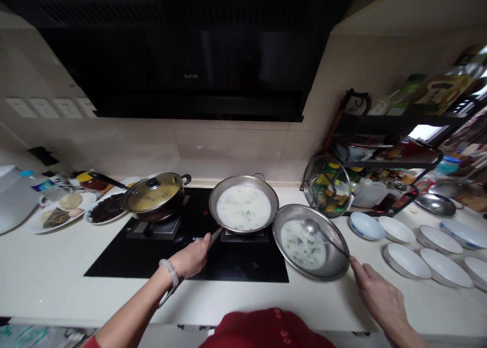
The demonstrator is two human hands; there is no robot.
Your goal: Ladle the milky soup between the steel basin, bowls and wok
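My left hand [191, 255] is wrapped around the handle of a metal wok [213, 198], which sits over the right burner. White soup with green bits [243, 206] fills much of the wok. In my right hand [380, 292] is the dark handle of a ladle [312, 227]. The ladle's bowl dips into a wide steel basin [337, 231] standing just right of the wok. The basin holds more of the white soup [302, 246], with chopped greens in it.
Several white bowls [407, 261] stand on the counter at right. A lidded pan [154, 196] rests on the left burner, beside plates of food [104, 209]. A glass lid [327, 185] leans against the black rack [384, 163]. A range hood [190, 48] hangs overhead.
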